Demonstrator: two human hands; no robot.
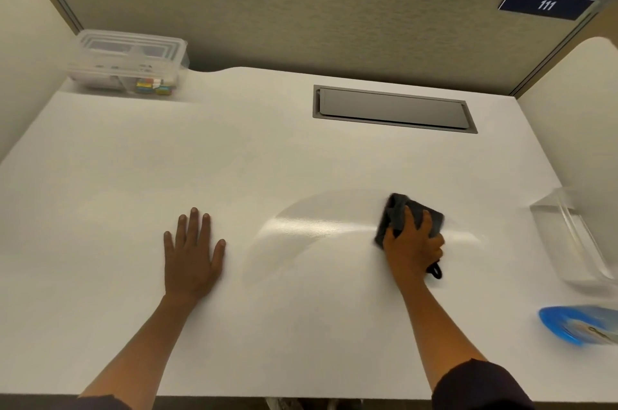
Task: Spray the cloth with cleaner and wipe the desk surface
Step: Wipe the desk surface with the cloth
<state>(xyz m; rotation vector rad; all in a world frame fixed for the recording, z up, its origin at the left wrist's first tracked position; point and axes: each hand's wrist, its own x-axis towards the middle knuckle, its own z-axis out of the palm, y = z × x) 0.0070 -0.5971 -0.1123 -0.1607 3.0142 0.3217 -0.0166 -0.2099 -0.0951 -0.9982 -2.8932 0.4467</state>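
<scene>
My right hand (414,244) presses a folded dark grey cloth (399,210) flat against the white desk (234,155), right of centre. A glossy damp arc (301,225) stretches left from the cloth and a shorter streak runs to its right. A small black loop of the cloth (435,270) sticks out under my palm. My left hand (192,250) lies flat on the desk, fingers spread, holding nothing. The blue cleaner bottle (575,326) lies at the desk's right edge, partly cut off by the frame.
A clear plastic tray (575,239) stands at the right edge above the bottle. A lidded clear box with coloured sticky notes (128,63) sits at the back left. A grey cable hatch (393,108) is set into the desk near the back. Partition walls enclose three sides.
</scene>
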